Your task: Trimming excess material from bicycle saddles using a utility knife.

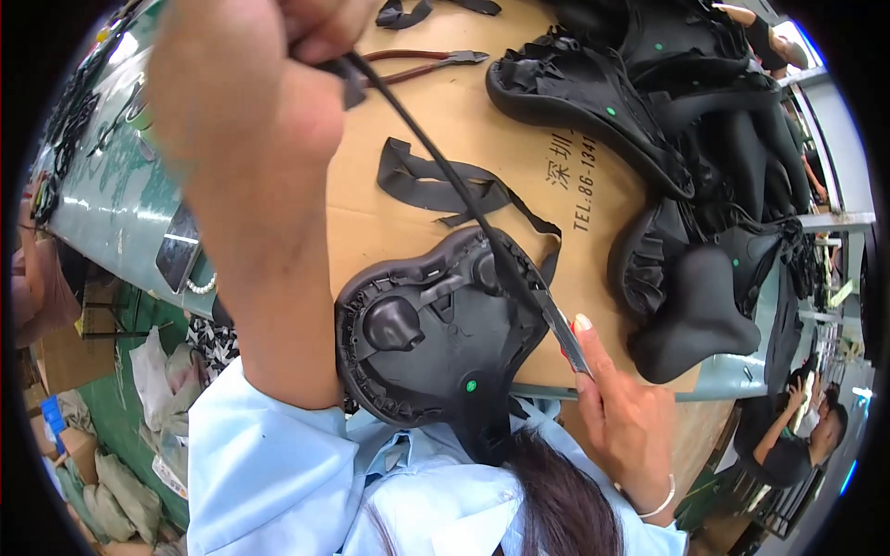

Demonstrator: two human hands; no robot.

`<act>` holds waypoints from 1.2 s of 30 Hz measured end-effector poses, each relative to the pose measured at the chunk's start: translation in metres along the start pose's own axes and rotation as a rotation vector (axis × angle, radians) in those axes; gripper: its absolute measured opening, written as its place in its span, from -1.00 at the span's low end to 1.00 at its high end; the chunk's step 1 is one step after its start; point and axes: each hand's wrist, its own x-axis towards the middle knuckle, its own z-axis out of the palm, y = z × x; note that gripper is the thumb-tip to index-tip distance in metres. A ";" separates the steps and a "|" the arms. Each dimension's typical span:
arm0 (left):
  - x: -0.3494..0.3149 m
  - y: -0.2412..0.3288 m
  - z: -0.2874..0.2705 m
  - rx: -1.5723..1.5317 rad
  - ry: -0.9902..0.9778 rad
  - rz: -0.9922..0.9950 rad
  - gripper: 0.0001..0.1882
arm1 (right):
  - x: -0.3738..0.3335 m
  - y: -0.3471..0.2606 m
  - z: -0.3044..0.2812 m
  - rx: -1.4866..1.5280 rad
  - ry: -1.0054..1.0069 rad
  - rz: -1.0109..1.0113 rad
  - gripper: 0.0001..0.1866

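An upside-down black bicycle saddle [445, 357] rests against my body at the table's near edge, its underside up with a small green sticker. My left hand [287, 88] is raised high at the upper left, closed on a black strip [422, 139] of cover material. That strip runs taut down to the saddle's right edge. With my right hand [626, 417] I grip a knife [567, 335], its blade lying along the strip at that edge. The knife's handle is mostly hidden in my fingers.
Brown cardboard [357, 218] covers the table. Cut-off black strips [417, 181] and red-handled cutting pliers [445, 59] lie beyond the saddle. More black saddles [695, 306] are piled at the right. A phone [179, 248] lies at the left; other people sit farther off.
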 end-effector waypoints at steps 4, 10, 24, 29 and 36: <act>-0.012 -0.020 0.029 1.479 0.232 0.615 -0.61 | -0.021 -0.008 0.036 0.299 0.163 0.169 -0.40; -0.043 -0.006 0.038 1.319 -0.054 0.660 -0.63 | -0.053 -0.016 0.064 0.474 0.211 0.304 -0.37; -0.056 -0.029 -0.042 3.158 0.462 0.245 -0.70 | -0.045 0.007 0.047 0.575 0.510 0.421 -0.53; -0.091 -0.044 -0.021 2.494 0.583 -0.449 -0.54 | 0.039 0.009 0.055 0.966 0.352 0.342 -0.58; -0.048 0.010 -0.007 1.550 0.843 -0.693 -0.37 | 0.069 0.025 0.001 1.125 0.865 -0.189 -0.57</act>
